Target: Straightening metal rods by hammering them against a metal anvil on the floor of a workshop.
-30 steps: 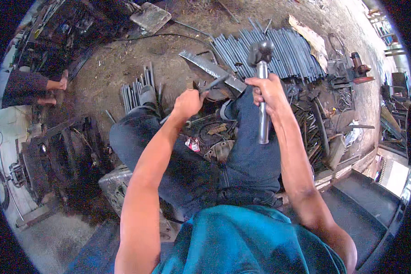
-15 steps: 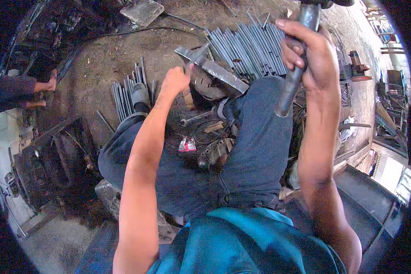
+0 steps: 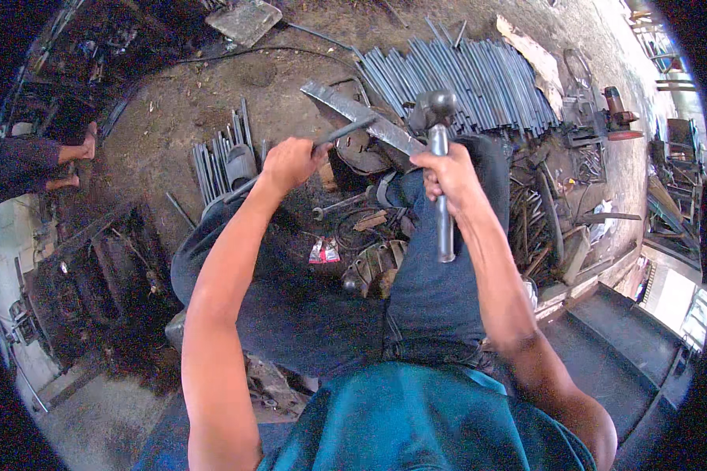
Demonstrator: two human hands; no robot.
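Note:
My left hand [image 3: 292,165] is closed around a thin metal rod [image 3: 346,132]. The rod's far end lies over a long, flat-topped steel bar [image 3: 397,138] that serves as an anvil between my legs; its other end sticks out behind my fist toward my left knee. In my right hand [image 3: 451,174] is a hammer [image 3: 445,239], gripped by its tube-like metal handle. The dark hammer head [image 3: 432,111] hangs just right of the anvil bar, apart from the rod.
Many rods lie in a wide row [image 3: 456,82] beyond the anvil, with a smaller bunch [image 3: 212,165] by my left foot. A wrench [image 3: 338,206] and a red-white packet [image 3: 324,250] lie between my legs. Another person's bare feet [image 3: 89,141] show at far left.
My right hand has brought the hammer down and leftward from its raised position. My left hand has drawn back slightly toward me and left, and the rod has shifted along the anvil bar.

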